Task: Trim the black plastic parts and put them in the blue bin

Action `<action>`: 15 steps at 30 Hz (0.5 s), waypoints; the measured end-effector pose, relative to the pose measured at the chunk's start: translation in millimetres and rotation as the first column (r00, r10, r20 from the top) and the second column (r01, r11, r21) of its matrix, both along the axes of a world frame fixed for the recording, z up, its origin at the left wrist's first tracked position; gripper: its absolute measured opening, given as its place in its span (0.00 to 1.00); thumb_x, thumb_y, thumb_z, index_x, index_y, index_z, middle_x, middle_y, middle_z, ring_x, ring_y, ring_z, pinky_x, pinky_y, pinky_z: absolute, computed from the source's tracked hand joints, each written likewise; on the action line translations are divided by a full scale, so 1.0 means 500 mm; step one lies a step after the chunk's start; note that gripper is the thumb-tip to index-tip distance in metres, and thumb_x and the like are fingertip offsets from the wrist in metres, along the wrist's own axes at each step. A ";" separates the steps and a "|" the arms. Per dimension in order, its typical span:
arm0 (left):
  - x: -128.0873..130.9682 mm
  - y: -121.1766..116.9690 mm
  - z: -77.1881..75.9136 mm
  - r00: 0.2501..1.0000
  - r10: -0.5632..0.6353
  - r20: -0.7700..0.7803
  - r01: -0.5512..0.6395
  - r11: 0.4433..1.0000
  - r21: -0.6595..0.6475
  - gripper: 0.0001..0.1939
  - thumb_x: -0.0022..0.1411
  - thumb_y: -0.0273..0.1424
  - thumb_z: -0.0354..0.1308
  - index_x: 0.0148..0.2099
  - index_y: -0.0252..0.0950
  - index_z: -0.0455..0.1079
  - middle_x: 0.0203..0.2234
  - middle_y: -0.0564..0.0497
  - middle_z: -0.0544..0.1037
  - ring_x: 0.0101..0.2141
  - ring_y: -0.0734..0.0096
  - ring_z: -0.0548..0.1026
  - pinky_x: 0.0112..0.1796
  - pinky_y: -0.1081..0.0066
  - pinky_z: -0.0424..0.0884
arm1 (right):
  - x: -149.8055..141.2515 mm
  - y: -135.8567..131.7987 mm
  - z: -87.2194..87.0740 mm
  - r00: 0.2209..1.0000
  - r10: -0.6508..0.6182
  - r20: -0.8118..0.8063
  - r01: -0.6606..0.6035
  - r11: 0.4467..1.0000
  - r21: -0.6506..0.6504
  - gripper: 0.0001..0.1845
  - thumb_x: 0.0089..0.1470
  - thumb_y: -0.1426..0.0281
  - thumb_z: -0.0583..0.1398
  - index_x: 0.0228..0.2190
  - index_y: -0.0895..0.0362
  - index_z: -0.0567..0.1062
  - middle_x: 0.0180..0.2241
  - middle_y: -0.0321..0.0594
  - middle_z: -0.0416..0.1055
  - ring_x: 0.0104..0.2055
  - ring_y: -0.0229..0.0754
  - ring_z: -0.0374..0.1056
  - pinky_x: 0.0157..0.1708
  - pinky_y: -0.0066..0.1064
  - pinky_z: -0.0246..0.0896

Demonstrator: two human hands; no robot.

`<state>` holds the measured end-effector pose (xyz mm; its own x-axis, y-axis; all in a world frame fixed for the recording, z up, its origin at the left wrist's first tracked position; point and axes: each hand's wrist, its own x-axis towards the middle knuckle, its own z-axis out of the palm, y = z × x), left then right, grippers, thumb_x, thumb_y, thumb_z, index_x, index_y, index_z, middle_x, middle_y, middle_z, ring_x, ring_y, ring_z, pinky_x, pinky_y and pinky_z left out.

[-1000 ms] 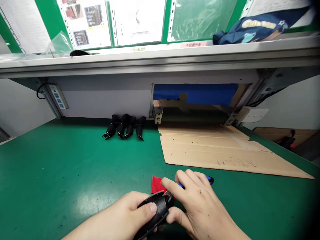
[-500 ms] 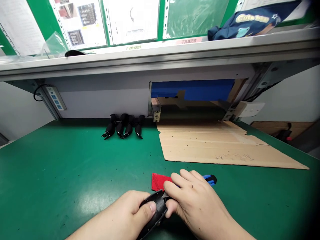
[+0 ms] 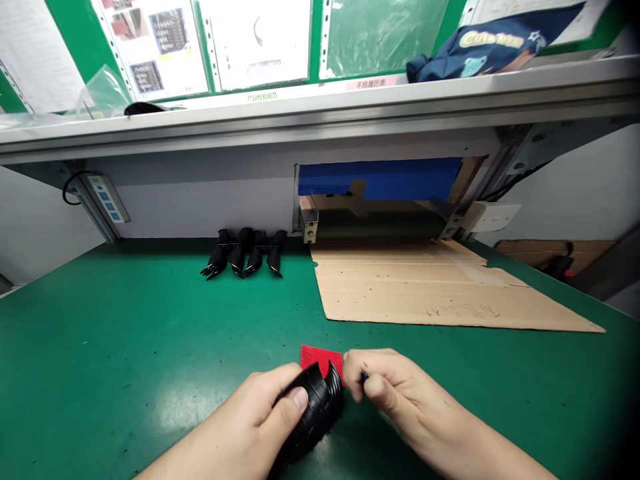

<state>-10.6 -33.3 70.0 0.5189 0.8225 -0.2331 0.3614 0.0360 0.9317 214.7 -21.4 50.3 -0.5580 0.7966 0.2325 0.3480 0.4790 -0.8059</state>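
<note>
My left hand (image 3: 260, 417) is wrapped round a black ribbed plastic part (image 3: 313, 413) low in the middle of the view, thumb on top. My right hand (image 3: 387, 387) is closed in a fist just right of the part's open end, gripping a blue-handled tool of which only a sliver (image 3: 364, 378) shows. A small red pad (image 3: 320, 357) lies on the green mat (image 3: 125, 347) right behind both hands.
Several black pointed parts (image 3: 245, 257) lie in a row at the back of the mat. A flat cardboard sheet (image 3: 430, 287) covers the right side below a blue-edged opening (image 3: 380, 180). A shelf rail (image 3: 320, 117) runs overhead with papers and a dark blue bag (image 3: 490, 43).
My right hand has curled from resting over the tool into a fist round it. The left hand has turned the black part so its ribbed open end faces up.
</note>
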 end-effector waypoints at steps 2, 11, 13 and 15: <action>0.001 -0.001 -0.005 0.992 0.042 0.121 -0.027 0.992 -0.127 0.20 0.67 0.46 0.43 0.49 0.37 0.65 0.32 0.51 0.72 0.26 0.74 0.64 0.32 0.72 0.63 | -0.001 0.003 -0.003 0.999 -0.031 0.015 0.030 0.997 0.070 0.33 0.63 0.43 0.38 0.31 0.55 0.67 0.28 0.35 0.62 0.30 0.41 0.59 0.31 0.30 0.57; 0.006 -0.005 -0.026 0.944 0.202 0.261 -0.112 0.940 -0.322 0.29 0.63 0.50 0.49 0.59 0.38 0.57 0.25 0.53 0.72 0.24 0.74 0.67 0.30 0.73 0.63 | -0.019 0.011 -0.028 0.837 -0.378 0.396 0.074 0.795 0.603 0.33 0.63 0.44 0.40 0.35 0.54 0.71 0.29 0.39 0.62 0.30 0.45 0.55 0.30 0.34 0.45; 0.006 -0.007 -0.032 0.936 0.224 0.273 -0.127 0.935 -0.332 0.31 0.62 0.50 0.51 0.61 0.38 0.55 0.27 0.52 0.73 0.23 0.74 0.67 0.29 0.73 0.63 | -0.020 0.012 -0.030 0.816 -0.416 0.400 0.076 0.765 0.640 0.34 0.63 0.44 0.39 0.32 0.55 0.70 0.28 0.39 0.61 0.29 0.44 0.54 0.29 0.34 0.43; 0.008 -0.008 -0.035 0.929 0.233 0.287 -0.139 0.939 -0.314 0.32 0.62 0.49 0.52 0.61 0.35 0.54 0.26 0.52 0.72 0.22 0.75 0.66 0.28 0.72 0.62 | -0.022 0.011 -0.031 0.797 -0.444 0.410 0.070 0.743 0.666 0.34 0.64 0.45 0.38 0.30 0.56 0.69 0.28 0.38 0.60 0.29 0.44 0.53 0.29 0.34 0.41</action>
